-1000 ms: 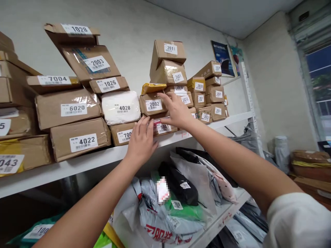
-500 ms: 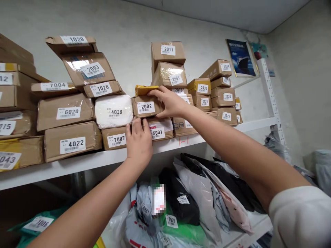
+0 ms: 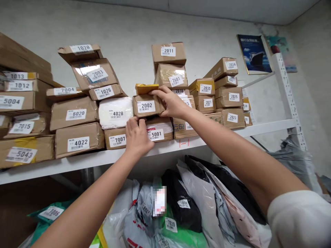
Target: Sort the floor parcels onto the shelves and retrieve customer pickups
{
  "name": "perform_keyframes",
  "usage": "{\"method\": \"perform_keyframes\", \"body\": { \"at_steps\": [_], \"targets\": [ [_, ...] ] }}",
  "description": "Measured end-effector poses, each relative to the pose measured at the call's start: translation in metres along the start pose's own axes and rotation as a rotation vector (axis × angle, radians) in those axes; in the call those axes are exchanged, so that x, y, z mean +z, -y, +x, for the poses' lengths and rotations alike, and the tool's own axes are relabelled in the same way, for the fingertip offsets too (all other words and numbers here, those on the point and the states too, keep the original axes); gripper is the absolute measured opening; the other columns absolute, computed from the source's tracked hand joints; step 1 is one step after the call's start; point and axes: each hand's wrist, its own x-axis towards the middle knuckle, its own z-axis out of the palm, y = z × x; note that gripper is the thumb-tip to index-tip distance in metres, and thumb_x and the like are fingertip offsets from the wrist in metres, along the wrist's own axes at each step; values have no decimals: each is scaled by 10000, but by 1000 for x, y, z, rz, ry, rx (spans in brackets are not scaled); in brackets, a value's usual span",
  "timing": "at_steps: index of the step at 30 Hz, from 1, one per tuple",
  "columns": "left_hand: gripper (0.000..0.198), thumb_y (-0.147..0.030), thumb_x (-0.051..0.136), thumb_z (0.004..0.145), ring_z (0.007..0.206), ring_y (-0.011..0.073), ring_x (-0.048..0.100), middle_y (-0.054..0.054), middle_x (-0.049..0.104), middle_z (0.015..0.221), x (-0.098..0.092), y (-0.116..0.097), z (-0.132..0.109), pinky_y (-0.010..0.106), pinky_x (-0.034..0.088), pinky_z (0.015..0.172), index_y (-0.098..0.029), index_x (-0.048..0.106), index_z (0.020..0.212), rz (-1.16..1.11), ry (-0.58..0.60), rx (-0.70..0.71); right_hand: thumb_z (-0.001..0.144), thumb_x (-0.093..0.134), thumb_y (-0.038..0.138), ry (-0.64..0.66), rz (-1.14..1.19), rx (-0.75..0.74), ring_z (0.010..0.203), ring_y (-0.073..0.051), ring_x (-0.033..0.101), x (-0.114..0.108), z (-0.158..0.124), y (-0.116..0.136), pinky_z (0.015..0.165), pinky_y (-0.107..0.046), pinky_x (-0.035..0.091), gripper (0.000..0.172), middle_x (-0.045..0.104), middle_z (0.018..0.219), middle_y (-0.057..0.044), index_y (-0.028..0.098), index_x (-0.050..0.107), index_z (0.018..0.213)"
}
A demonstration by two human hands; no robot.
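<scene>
On the upper shelf, a small brown cardboard box [image 3: 155, 108] labelled 2002 has a flat yellow packet [image 3: 144, 90] on top. My right hand [image 3: 173, 103] grips this box at its right side, fingers over the top edge and thumb lower down. Just below its lower left corner is my left hand [image 3: 138, 136], fingers bent and somewhat apart, tips touching around the box's bottom edge. Partly behind that hand sit box 7007 [image 3: 110, 132] and box 5001 [image 3: 165, 136]. A white wrapped parcel [image 3: 116, 105] labelled 4028 lies directly left of box 2002.
Stacked labelled boxes flank both sides, including leaning box 2003 [image 3: 88, 65] and box 2001 [image 3: 165, 70]. The white shelf edge [image 3: 85, 162] runs under them. Bagged parcels, such as a black bag [image 3: 178, 193], fill the lower shelf. A perforated upright [image 3: 288, 89] stands at right.
The view has shifted slightly, showing more boxes at left. My left fingers look more bent under box 2002. My right hand keeps its hold, and the box has barely moved.
</scene>
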Motion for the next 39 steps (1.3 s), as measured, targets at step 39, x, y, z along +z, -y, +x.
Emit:
{"method": "perform_keyframes", "body": {
  "at_steps": [39],
  "targets": [
    [725,-161,597,485,1178,399,357,124,465,1123,-149,-50,-3,605,399,988,-200,406,1184,-125,-20,288,657,736,298,-101,63,-28,1259,-299,454,-26,4,-12,1026,-485,434,744,464,1333,-86,276,451,1344]
  ]
}}
